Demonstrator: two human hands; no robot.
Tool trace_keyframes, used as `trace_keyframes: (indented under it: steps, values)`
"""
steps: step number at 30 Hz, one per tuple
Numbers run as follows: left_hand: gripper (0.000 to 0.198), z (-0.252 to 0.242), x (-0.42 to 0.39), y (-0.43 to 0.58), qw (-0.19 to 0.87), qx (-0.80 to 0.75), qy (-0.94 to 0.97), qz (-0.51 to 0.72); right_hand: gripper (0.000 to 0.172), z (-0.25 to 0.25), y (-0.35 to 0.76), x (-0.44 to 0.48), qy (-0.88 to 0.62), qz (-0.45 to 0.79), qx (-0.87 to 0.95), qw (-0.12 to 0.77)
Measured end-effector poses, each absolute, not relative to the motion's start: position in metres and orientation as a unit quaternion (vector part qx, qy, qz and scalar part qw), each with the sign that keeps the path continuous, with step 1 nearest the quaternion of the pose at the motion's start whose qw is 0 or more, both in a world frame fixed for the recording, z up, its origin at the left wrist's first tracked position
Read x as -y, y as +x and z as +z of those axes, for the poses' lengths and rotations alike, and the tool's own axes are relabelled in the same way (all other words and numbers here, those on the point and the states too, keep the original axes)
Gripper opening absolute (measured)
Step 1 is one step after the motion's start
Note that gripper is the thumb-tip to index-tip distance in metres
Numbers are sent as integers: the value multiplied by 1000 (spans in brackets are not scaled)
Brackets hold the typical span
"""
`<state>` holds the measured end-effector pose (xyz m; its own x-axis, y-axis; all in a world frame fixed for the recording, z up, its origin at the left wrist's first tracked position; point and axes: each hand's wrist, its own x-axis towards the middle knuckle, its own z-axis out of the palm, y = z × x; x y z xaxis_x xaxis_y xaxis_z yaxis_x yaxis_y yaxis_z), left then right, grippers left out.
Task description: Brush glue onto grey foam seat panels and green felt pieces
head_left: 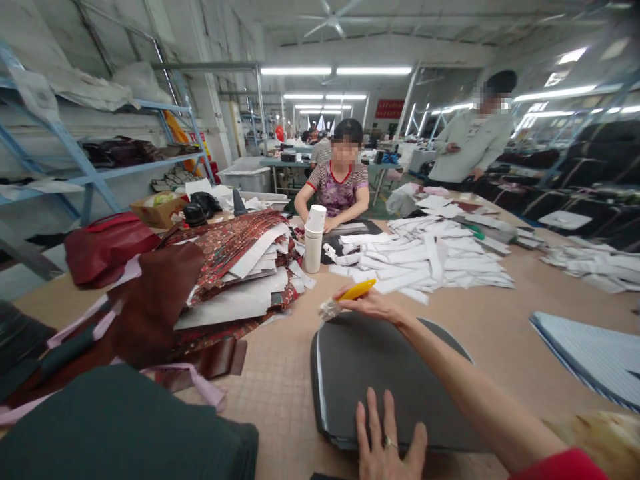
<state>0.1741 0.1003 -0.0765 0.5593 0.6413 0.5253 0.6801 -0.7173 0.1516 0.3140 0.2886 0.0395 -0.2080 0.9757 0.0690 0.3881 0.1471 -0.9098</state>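
My right hand [373, 305] grips a paintbrush [361, 289] by its yellow handle. The pale bristles hang at the far left corner of a stack of dark grey panels [395, 367] with rounded corners. My left hand [387, 440] lies on the near part of the top panel, fingers spread, a ring on one finger. White edges of lower sheets show along the stack's left side. My right forearm crosses over the panel's right half.
Patterned red pieces with white backing [240, 267] are heaped at left, near dark green panels [125, 427]. Two stacked cups [313, 247] stand beyond. White strips [425, 257] cover the back right. A co-worker [345, 180] sits opposite; another person [475, 143] stands at right.
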Motion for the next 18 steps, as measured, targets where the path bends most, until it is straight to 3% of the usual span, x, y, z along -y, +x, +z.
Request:
trace_keyframes:
  steps: [9, 18]
  values:
    - [64, -72, -104, 176, 70, 373, -871, -311, 33, 40, 364, -288, -517, 393, 694, 310]
    - [62, -77, -105, 176, 50, 368, -885, -280, 33, 34, 427, -260, -571, 355, 662, 330]
